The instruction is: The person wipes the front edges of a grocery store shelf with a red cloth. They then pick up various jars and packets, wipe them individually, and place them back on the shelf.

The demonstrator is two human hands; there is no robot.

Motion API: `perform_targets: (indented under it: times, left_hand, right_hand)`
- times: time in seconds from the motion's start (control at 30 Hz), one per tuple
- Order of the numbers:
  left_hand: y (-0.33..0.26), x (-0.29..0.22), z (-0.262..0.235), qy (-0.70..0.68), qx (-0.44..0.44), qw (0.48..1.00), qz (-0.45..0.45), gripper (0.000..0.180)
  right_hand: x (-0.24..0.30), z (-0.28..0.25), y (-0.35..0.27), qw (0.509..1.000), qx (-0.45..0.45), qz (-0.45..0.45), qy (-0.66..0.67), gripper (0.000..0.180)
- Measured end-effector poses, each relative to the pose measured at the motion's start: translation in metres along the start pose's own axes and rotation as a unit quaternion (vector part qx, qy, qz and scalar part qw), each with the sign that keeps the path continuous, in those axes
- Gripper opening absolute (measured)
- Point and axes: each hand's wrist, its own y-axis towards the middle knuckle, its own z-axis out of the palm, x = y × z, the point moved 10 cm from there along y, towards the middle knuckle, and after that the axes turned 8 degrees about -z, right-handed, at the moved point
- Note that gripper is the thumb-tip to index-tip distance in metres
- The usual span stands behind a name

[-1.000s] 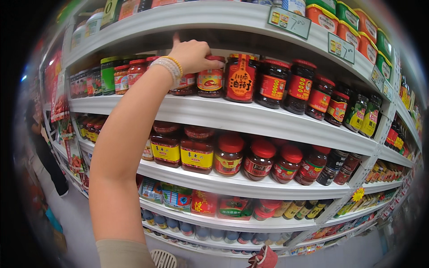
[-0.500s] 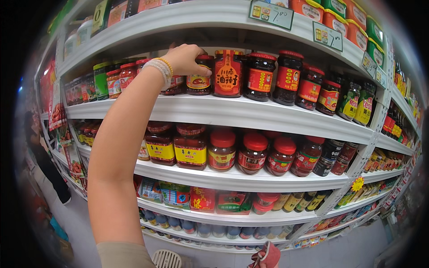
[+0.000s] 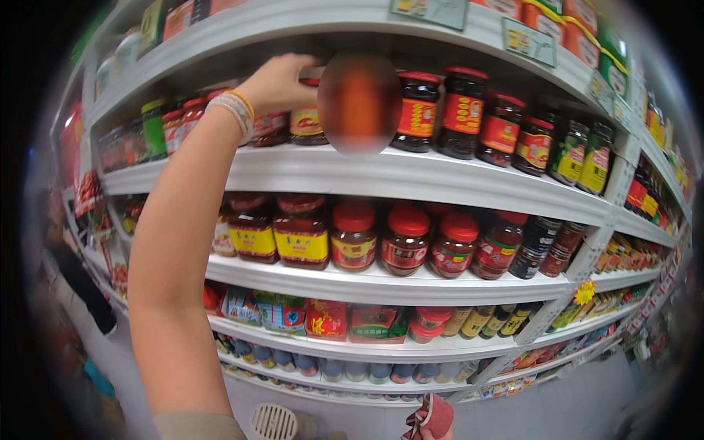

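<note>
My left hand (image 3: 282, 84) reaches up to the upper jar shelf (image 3: 352, 172), a beaded bracelet and a yellow band on its wrist. Its thumb and fingers curve round the red lid of a dark sauce jar (image 3: 306, 125) with a red and yellow label. The jar stands upright on the shelf, its top partly behind the hand. Right beside it, a smeared oval patch hides a jar with an orange-red label (image 3: 359, 99). At the lower edge my right hand (image 3: 442, 433), mostly out of view, holds a crumpled red cloth (image 3: 433, 416).
Dark jars (image 3: 416, 114) with red lids line the shelf to the right. Below stand more red-lidded jars (image 3: 405, 238), then packets (image 3: 326, 319) and small bottles. Price cards (image 3: 529, 42) hang from the shelf above. A white slotted stool (image 3: 273, 423) stands on the floor.
The view has shifted, so the shelves sit a little farther left and higher. My left hand stays at the same jar. The jar with the orange-red label has become smeared over.
</note>
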Motion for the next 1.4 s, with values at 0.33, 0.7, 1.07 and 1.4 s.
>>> perform_targets:
  times: [0.33,0.7,1.07,1.4]
  left_hand:
    - [-0.068,0.115,-0.073,0.133,-0.107,0.977,-0.126,0.049]
    - [-0.034,0.127,-0.037,0.215,0.021,0.972,-0.094,0.078]
    - [-0.028,0.132,-0.026,0.187,0.035,0.981,-0.036,0.078]
    - [-0.175,0.008,-0.041,0.088,-0.154,0.942,0.286,0.043]
  right_hand:
    - [-0.016,0.007,0.002,0.999,0.030,0.020,-0.013,0.051]
    - [-0.059,0.093,0.015,0.997,0.062,0.036,-0.020,0.050]
    - [-0.091,0.171,0.018,0.997,0.075,0.030,-0.009,0.050]
    - [-0.110,0.090,0.013,0.970,0.075,-0.007,-0.233,0.044]
